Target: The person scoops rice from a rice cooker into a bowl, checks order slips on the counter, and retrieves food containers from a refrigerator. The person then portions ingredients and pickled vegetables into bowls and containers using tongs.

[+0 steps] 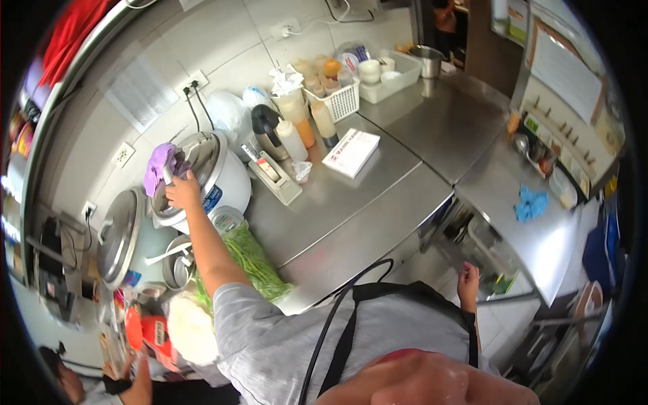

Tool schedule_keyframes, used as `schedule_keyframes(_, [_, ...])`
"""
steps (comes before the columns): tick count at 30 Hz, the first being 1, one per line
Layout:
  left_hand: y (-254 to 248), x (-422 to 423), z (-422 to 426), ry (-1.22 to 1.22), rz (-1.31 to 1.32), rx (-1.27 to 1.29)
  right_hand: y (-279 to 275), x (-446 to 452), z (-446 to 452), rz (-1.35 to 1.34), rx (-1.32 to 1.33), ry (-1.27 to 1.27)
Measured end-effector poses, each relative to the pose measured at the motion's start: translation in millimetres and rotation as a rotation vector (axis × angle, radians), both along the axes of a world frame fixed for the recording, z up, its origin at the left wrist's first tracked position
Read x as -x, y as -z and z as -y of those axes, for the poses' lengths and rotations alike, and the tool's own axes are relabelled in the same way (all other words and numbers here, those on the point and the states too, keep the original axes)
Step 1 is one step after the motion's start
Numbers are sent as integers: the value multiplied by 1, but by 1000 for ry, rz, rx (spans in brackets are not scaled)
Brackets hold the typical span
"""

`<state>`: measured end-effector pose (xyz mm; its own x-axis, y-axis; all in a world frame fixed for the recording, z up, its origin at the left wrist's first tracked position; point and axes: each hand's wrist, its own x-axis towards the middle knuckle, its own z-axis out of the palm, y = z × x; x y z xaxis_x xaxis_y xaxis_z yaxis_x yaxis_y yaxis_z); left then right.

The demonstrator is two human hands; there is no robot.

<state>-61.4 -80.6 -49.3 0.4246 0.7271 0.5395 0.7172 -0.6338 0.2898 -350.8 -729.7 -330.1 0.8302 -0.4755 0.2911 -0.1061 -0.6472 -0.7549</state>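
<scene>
My left hand reaches over the metal lid of a large white rice cooker. Its fingers are closed at the lower end of a bunched purple cloth that lies on the lid. How much of the lid's handle the cloth covers is hidden. Below my left forearm lie a bag of green vegetables and a small round plastic container. My right hand hangs at my side, away from the counter, with loosely bent fingers and nothing visible in it.
A second lidded pot stands left of the cooker. On the steel counter are a white box, squeeze bottles and a white basket. A blue cloth lies on the right counter. Another person's hand shows at lower left.
</scene>
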Motion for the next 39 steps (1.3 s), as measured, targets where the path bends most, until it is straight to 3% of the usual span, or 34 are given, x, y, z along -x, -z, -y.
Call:
schedule_keyframes(3, [18,3,23,-47,29,-32,-32,-42,69,139,134,-54])
schedule_keyframes(6, [-1,13,72,-13,-90,104,-69,-86,114,83,-50,-98])
schedule_keyframes(12, [5,-39,31,477,59,303,-52,-191,161,134,-34,-233])
schedule_keyframes(13, [-7,-42,46,538,158,232,-47,-205,163,127,-40,-242])
schedule_keyframes(15, [-37,-58,83,665,361,79,-35,-221,162,149,196,-202])
schedule_keyframes(16, [-53,-72,97,715,396,236,-30,-227,161,161,314,-176])
schedule_keyframes(19, [-116,-96,169,846,499,627,-51,-223,149,25,297,-94])
schedule_keyframes(25, [-213,-166,243,1237,685,576,-60,-225,143,-32,370,-86])
schedule_keyframes(31, [-283,-196,281,1253,763,562,-67,-233,138,-144,351,-24])
schedule_keyframes(37, [-267,-203,295,1325,742,677,-75,-256,147,-109,349,-152])
schedule_keyframes(39, [-263,-194,310,1250,808,745,-72,-258,151,-116,353,-180])
